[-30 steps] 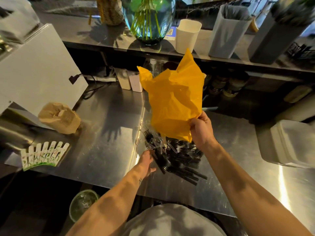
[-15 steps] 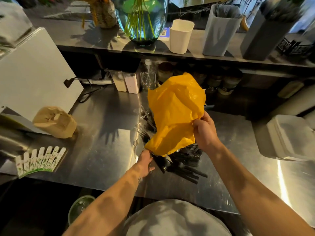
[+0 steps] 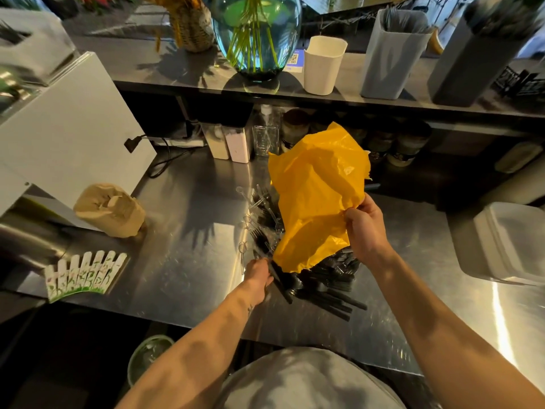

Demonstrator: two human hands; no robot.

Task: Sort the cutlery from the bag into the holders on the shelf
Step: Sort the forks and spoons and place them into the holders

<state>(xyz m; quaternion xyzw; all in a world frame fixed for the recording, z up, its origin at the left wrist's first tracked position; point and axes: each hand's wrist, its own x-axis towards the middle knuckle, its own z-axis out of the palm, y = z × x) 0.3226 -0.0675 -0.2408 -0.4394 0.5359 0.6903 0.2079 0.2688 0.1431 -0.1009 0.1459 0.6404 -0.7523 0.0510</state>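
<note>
A crumpled yellow plastic bag (image 3: 317,196) hangs over a heap of black plastic cutlery (image 3: 327,286) on the steel counter (image 3: 188,261). My right hand (image 3: 364,228) pinches the bag's right edge and holds it up. At the heap's left end my left hand (image 3: 259,278) grips black handles. Some clear plastic cutlery (image 3: 250,214) lies beside the bag. Up on the shelf (image 3: 182,69) stand a white holder (image 3: 323,64), a light grey holder (image 3: 392,54) with cutlery in it and a dark grey holder (image 3: 474,57).
A glass vase (image 3: 256,36) with green stems stands on the shelf left of the holders. On the counter are a brown paper bundle (image 3: 110,211), a small white picket-fence piece (image 3: 84,274), a white appliance (image 3: 65,128) and, at right, stacked grey trays (image 3: 507,243). Jars sit under the shelf.
The yellow bag has come down from its raised position and now sags lower over the heap. Both hands stay near the pile.
</note>
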